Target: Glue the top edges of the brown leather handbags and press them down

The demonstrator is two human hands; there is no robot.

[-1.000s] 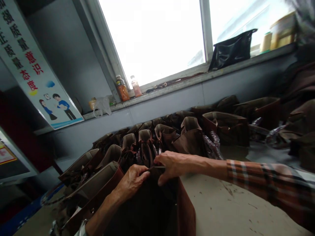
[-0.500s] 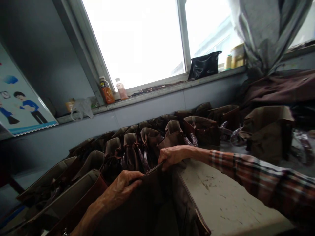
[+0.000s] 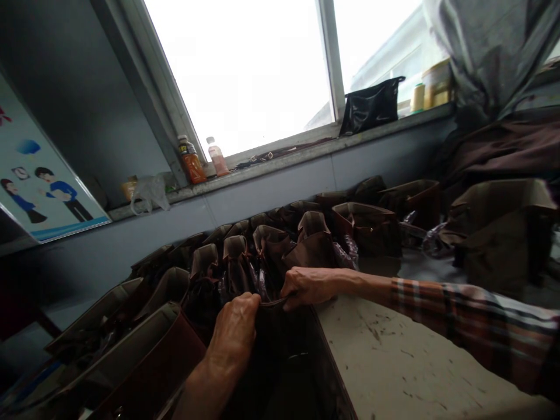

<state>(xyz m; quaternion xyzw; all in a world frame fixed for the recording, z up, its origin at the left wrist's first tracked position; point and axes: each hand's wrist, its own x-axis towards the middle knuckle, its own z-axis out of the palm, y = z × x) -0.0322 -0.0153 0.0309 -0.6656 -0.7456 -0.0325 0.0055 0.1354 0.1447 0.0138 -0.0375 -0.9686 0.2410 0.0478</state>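
Observation:
A dark brown bag stands at the lower middle, its inside in deep shadow. My left hand is closed over the left part of its far rim, fingers curled out of sight. Just to the right, my right hand pinches the same rim between thumb and fingers. Between the two hands a short stretch of the rim bows slightly. Close behind them stand several similar open bags with tan linings, among them a bag with clear plastic wrapping beside it.
A pale, marked tabletop extends below my right forearm. To the left a larger open bag stands close to my left arm. Bottles, a black pouch and a thread spool sit on the windowsill.
My left hand has turned and closed over the rim, its thumb no longer stretched along it. The rim between the hands has levelled and the bag's right side has shifted.

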